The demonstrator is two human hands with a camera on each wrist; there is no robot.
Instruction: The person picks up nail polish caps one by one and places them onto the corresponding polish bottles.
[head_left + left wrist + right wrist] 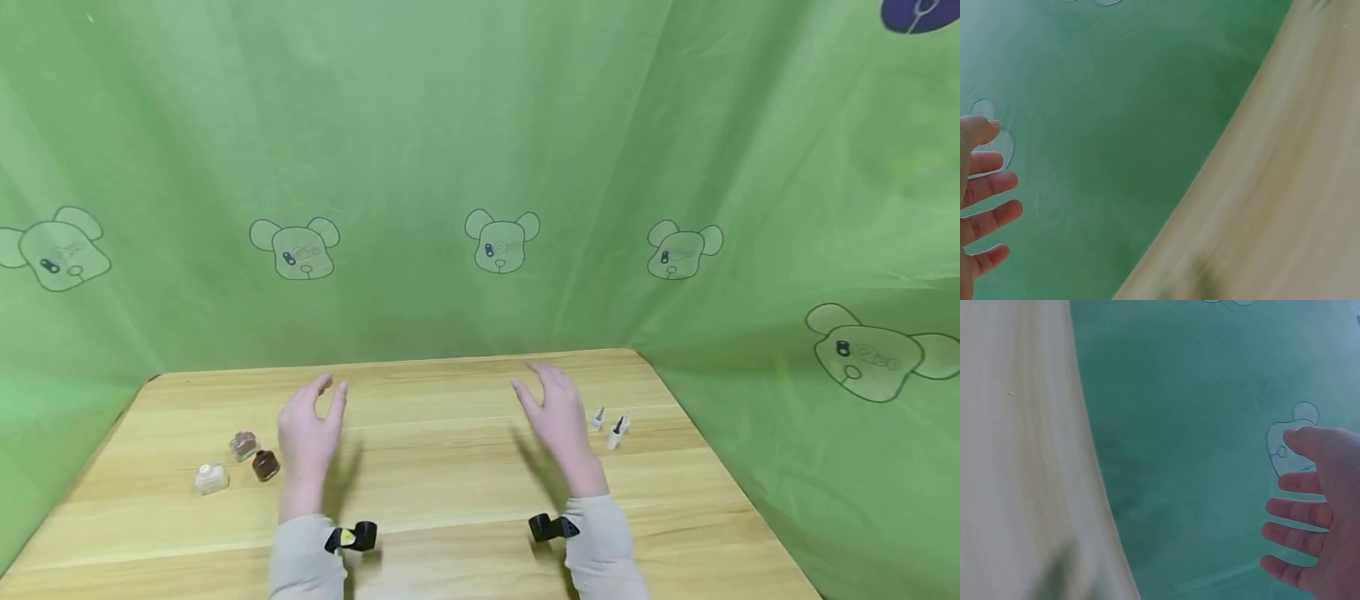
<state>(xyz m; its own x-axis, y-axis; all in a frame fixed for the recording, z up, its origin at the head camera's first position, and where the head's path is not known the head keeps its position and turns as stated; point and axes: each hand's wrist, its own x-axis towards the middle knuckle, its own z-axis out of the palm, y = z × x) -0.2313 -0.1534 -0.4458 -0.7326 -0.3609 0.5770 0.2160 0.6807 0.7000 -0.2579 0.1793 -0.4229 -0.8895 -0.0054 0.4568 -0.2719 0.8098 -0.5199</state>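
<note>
My left hand (307, 429) hovers over the left part of the table, thumb and fingers apart, holding nothing. Close by on its left stand three small glass bottles without caps: a pinkish one (243, 445), a dark brown-red one (266, 465) and a white one (212, 478). Over the right part, my right hand (561, 421) is likewise raised with spread fingers and nothing in it. To its right are white caps with brushes; the nearer cap (614, 435) shows a dark brush, and another cap (597, 420) stands behind it. Both wrist views show the fingers apart.
The light wooden table (442, 467) ends at a green curtain (405, 167) printed with bear heads, behind and at the sides. A black wrist camera (352, 537) is strapped to the left sleeve, and another camera (552, 527) to the right sleeve.
</note>
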